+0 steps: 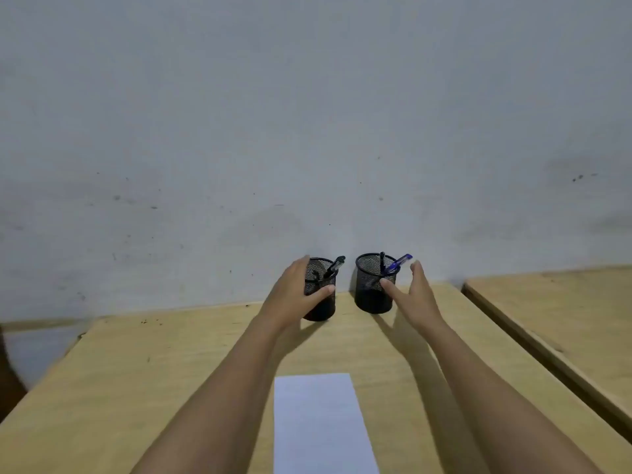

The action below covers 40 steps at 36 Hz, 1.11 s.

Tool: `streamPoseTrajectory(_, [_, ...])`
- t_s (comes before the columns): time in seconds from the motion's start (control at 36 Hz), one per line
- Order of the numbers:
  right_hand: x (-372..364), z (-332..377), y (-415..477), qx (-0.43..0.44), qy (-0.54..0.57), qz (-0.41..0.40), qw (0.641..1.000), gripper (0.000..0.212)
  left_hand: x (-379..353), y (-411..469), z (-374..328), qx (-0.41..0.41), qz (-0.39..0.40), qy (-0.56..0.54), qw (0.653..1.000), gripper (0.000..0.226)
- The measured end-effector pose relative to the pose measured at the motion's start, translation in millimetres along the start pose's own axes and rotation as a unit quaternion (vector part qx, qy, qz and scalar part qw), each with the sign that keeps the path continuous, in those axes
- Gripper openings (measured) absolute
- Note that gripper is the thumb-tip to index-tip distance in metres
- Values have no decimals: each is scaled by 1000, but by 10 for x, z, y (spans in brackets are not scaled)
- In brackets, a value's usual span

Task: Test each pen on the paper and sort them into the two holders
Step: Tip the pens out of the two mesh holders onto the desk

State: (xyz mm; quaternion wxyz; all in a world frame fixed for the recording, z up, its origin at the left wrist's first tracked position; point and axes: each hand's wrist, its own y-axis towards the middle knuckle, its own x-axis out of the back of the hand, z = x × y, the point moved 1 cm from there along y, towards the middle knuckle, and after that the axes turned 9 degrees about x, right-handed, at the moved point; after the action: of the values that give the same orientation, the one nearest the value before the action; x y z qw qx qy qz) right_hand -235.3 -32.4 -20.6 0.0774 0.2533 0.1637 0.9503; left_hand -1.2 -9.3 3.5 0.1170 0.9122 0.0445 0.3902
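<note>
Two black mesh holders stand at the far edge of the wooden table, by the wall. My left hand (295, 295) wraps the left holder (321, 302), thumb on its front and fingers round its left side. A black pen (334, 266) leans out of that holder. The right holder (372, 289) carries a blue pen (396, 265) and a dark pen (382, 260). My right hand (415, 295) is spread open at its right side, the thumb touching the mesh. A white paper (321, 425) lies between my forearms.
The wooden table (171, 371) butts against a grey wall (307, 131). A second wooden table (564, 323) stands to the right across a narrow gap. The table's left edge drops off near a dark shape at the far left.
</note>
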Motion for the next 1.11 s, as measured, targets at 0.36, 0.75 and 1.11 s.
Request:
streamPoseTrajectory(0.36, [-321,125,367,65,-25,3,998,79,-218,482,-60,-26,84,52,995,59])
streamPoseTrajectory(0.75, [-339,104,507,168,-114,-14,979,19,-232,551,-52,-52,36,4,998,28])
streamPoseTrajectory(1.11, [-285,161,517,159,-23,23,987,17,-164,575,-53,-31,39,-29,998,22])
